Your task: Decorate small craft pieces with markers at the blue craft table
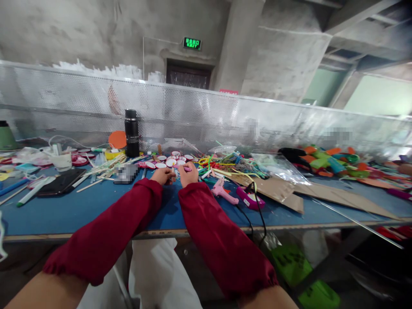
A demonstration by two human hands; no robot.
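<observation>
Both of my hands are close together over the blue table, in maroon sleeve covers. My left hand (165, 176) is closed in a pinch; whatever small thing sits at its fingertips is too small to make out. My right hand (189, 174) is closed on a slim purple pen-like thing (186, 169) that points toward the left hand. Just beyond my fingers lie several small round white discs with red rims (170, 162). A pink glue gun (223, 192) rests to the right of my right hand, beside a purple device (250, 198) with a black cable.
A black bottle (131, 133) stands behind a grey box (126, 173). Leftward are a dark phone (61, 182), a white cup (62, 162) and wooden sticks. Colourful cords (238, 165), cardboard (273, 191) and a clear bag (281, 167) lie rightward. A perforated metal screen (199, 116) backs the table.
</observation>
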